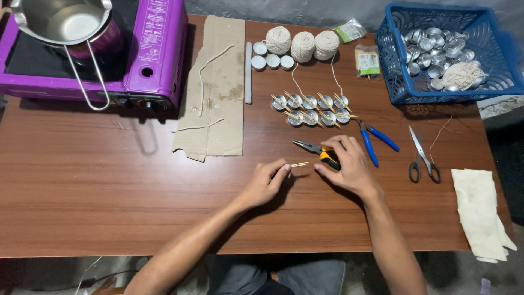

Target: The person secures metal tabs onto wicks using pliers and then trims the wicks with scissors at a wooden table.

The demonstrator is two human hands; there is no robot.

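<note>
My left hand [266,182] rests on the brown wooden table [109,191] and pinches a short pair of thin wooden sticks [299,164] between thumb and forefinger. My right hand [344,164] lies just to the right, fingers curled over the yellow handles of needle-nose pliers [314,148] whose jaws point left. Beyond the hands, several small metal cups [311,109] stand in two rows, with sticks laid across their tops and white string leading up to yarn balls.
A purple portable gas stove [158,49] with a steel pot [63,22] stands at the back left. Cardboard [215,87] lies beside it. Three cream yarn balls [303,45], blue-handled pliers [376,139], scissors [423,155], a blue basket [491,60] of metal cups and a cloth [480,213] lie to the right.
</note>
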